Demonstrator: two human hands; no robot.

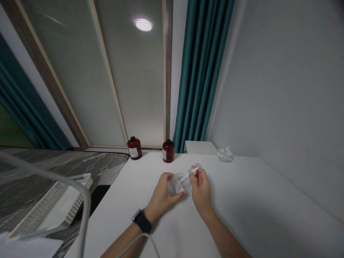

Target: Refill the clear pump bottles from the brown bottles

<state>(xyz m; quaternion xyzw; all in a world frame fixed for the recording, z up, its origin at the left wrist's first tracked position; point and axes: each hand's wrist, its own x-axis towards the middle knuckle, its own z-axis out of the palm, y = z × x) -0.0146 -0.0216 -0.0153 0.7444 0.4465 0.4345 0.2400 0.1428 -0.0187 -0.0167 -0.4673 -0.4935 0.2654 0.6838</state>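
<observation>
Head view, looking down over a white table point(242, 186). Both bare hands are working close together above the middle of the tabletop, near each other but apart.

Left hand point(163, 196): thumb and fingers are curving around a clear, see-through piece point(173, 184), grasping it from its left side. Whether it is a cup, a shell or a wrapper, cannot tell.

Right hand point(201, 188): thumb and fingers are pinching a slim white stick-like piece point(186, 176), which is slanting down leftward, its lower end meeting or overlapping the clear piece. Cannot tell whether it is sitting inside or in front.

Left wrist is wearing a black-banded watch point(142, 220). Pale cable point(145, 235) is looping past that forearm at the bottom edge.

Beyond the hands, two dark red bottles with black tops and white labels are standing upright, well apart: left bottle point(134, 148) by the table's far left corner, right bottle point(168, 152) along the far edge. Clear crumpled item point(225, 154) is lying at far right, near a white cabinet point(200, 147). White perforated basket point(49, 202) is resting left of the table.
</observation>
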